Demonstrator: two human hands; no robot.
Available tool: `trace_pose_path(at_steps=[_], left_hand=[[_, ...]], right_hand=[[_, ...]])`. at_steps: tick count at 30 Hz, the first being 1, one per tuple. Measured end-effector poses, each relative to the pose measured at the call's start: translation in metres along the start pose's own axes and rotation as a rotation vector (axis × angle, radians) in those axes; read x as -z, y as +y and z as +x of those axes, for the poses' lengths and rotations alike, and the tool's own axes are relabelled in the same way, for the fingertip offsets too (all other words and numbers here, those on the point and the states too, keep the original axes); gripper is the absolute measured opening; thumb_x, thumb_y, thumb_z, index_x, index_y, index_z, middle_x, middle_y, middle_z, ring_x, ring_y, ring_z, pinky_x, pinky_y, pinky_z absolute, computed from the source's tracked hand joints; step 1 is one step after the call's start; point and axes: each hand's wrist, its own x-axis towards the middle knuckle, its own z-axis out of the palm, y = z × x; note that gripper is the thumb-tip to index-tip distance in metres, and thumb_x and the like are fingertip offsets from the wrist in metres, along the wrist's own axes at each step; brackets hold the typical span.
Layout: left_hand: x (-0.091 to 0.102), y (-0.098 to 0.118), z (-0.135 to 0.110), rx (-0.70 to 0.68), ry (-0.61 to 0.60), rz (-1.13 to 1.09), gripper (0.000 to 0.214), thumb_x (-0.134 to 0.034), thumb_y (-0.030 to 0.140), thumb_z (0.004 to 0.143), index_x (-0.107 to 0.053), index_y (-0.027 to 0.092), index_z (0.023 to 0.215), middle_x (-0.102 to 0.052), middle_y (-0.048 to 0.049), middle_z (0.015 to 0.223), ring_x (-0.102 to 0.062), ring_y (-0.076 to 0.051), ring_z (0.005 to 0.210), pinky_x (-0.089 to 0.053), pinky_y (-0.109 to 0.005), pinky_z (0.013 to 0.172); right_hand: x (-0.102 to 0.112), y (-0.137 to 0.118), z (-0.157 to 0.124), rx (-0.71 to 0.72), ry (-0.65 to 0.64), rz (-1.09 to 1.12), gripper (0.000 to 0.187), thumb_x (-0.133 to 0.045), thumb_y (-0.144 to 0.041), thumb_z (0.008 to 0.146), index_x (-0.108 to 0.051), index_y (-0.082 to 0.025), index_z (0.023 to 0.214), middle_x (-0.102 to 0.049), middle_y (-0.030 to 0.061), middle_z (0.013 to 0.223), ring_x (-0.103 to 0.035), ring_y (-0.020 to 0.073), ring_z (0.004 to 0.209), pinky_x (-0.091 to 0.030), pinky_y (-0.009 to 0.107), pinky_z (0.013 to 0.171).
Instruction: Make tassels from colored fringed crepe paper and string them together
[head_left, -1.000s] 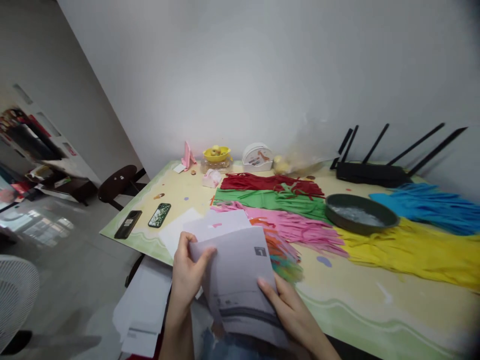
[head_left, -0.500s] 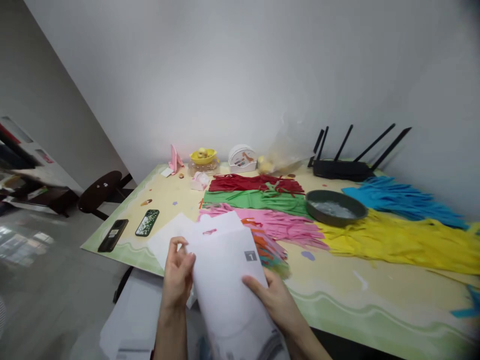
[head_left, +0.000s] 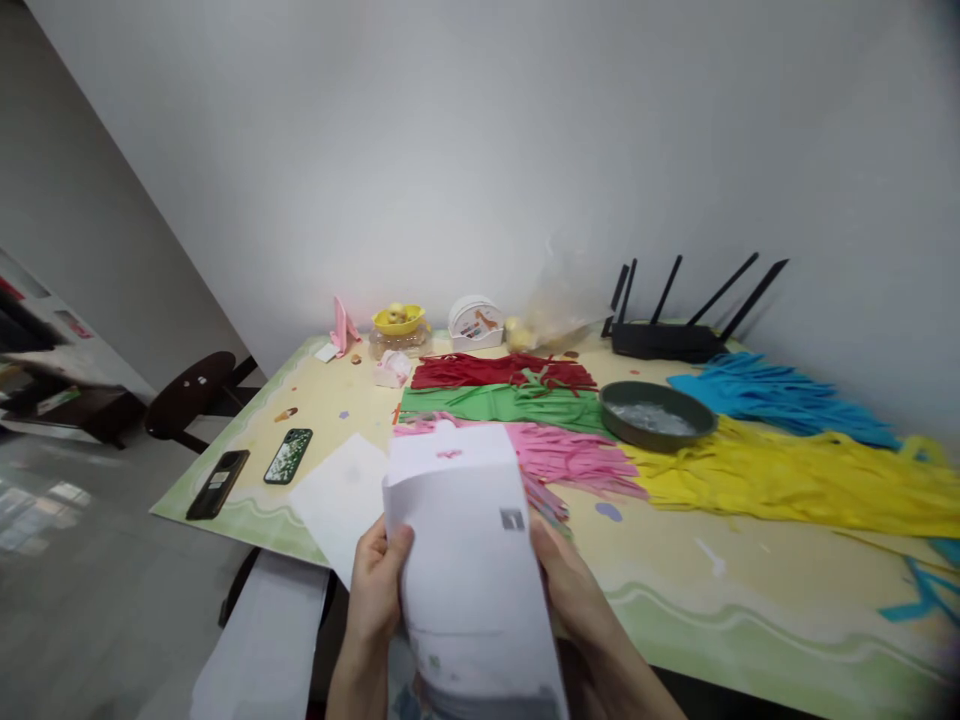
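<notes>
Left hand (head_left: 377, 580) now level with right hand (head_left: 571, 580); white papers (head_left: 466, 570) between

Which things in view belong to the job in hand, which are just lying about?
In the job:
- white printed paper, held by left hand and right hand
- possibly the loose flat white sheet

Apparently just lying about, untouched:
- green-patterned rectangular phone
- black antennaed router
- round dark-grey pan
- yellow fringed strips
- yellow fruit bowl
</notes>
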Motion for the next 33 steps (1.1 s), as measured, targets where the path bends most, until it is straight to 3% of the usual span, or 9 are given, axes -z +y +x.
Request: trace_pose_path(at_steps=[3, 7, 12, 18, 21, 24, 28, 33], left_hand=[[0.001, -0.002, 0.002, 0.055, 0.016, -0.021, 0.047, -0.074, 0.053, 0.066, -0.069, 0.010, 0.082, -0.067, -0.0047, 0.064, -0.056, -0.014, 0.055, -0.043, -0.022, 0.051], [0.003, -0.008, 0.005, -0.006, 0.105, 0.041, 0.053, -0.064, 0.062, 0.072, -0.064, 0.009, 0.065, -0.060, -0.0027, 0.055, -0.047, -0.010, 0.051, -0.036, -0.020, 0.048], [0.006, -0.011, 0.006, -0.050, 0.048, 0.115, 0.052, -0.057, 0.059, 0.080, -0.060, 0.011, 0.063, -0.055, -0.0013, 0.056, -0.043, -0.010, 0.052, -0.034, -0.021, 0.050], [-0.005, 0.003, 0.005, -0.274, 0.087, 0.246, 0.033, -0.058, 0.047, 0.084, -0.062, 0.015, 0.084, -0.056, 0.0005, 0.070, -0.048, -0.012, 0.065, -0.038, -0.020, 0.060], [-0.004, 0.005, 0.008, -0.319, 0.173, 0.265, 0.035, -0.059, 0.048, 0.084, -0.057, 0.014, 0.071, -0.049, 0.0026, 0.065, -0.041, -0.010, 0.061, -0.035, -0.019, 0.057], [-0.001, 0.001, 0.012, -0.270, 0.152, 0.205, 0.039, -0.059, 0.050, 0.082, -0.054, 0.015, 0.068, -0.047, 0.0026, 0.064, -0.038, -0.010, 0.060, -0.033, -0.019, 0.056], [-0.003, -0.004, 0.009, -0.210, 0.104, 0.123, 0.041, -0.057, 0.054, 0.082, -0.052, 0.016, 0.066, -0.047, 0.0020, 0.065, -0.039, -0.011, 0.061, -0.034, -0.021, 0.057], [-0.008, -0.011, -0.003, -0.362, 0.189, 0.442, 0.042, -0.050, 0.051, 0.087, -0.044, 0.019, 0.061, -0.038, 0.0037, 0.059, -0.035, -0.012, 0.058, -0.031, -0.021, 0.055]], right_hand=[[-0.001, -0.006, 0.000, -0.115, -0.036, 0.136, 0.060, -0.053, -0.066, 0.080, -0.064, -0.017, 0.112, -0.072, 0.0127, 0.099, -0.069, 0.0293, 0.081, -0.055, 0.039, 0.068], [-0.004, -0.006, -0.001, -0.066, 0.079, -0.002, 0.052, -0.059, -0.062, 0.078, -0.068, -0.016, 0.101, -0.072, 0.0117, 0.088, -0.066, 0.0276, 0.076, -0.053, 0.035, 0.062], [0.001, -0.009, -0.001, -0.090, 0.136, -0.033, 0.063, -0.044, -0.075, 0.078, -0.068, -0.016, 0.086, -0.069, 0.0102, 0.077, -0.062, 0.0238, 0.066, -0.051, 0.034, 0.061], [-0.002, -0.021, -0.005, 0.161, 0.211, -0.341, 0.053, -0.046, -0.066, 0.082, -0.046, -0.021, 0.055, -0.050, 0.0020, 0.051, -0.046, 0.0163, 0.049, -0.038, 0.027, 0.048], [-0.006, -0.023, -0.008, 0.151, 0.174, -0.298, 0.053, -0.040, -0.064, 0.087, -0.046, -0.021, 0.057, -0.050, 0.0018, 0.052, -0.047, 0.0162, 0.049, -0.037, 0.027, 0.046], [-0.006, -0.027, -0.008, 0.145, 0.095, -0.249, 0.050, -0.036, -0.059, 0.091, -0.052, -0.020, 0.065, -0.056, 0.0029, 0.058, -0.051, 0.0169, 0.052, -0.041, 0.027, 0.047], [-0.003, -0.036, -0.005, 0.306, 0.178, -0.430, 0.047, -0.037, -0.054, 0.093, -0.046, -0.021, 0.060, -0.052, 0.0015, 0.054, -0.049, 0.0158, 0.051, -0.038, 0.027, 0.050], [0.000, -0.041, 0.002, 0.360, 0.366, -0.557, 0.051, -0.033, -0.057, 0.093, -0.039, -0.023, 0.056, -0.045, -0.0003, 0.047, -0.042, 0.0143, 0.044, -0.031, 0.028, 0.047]])
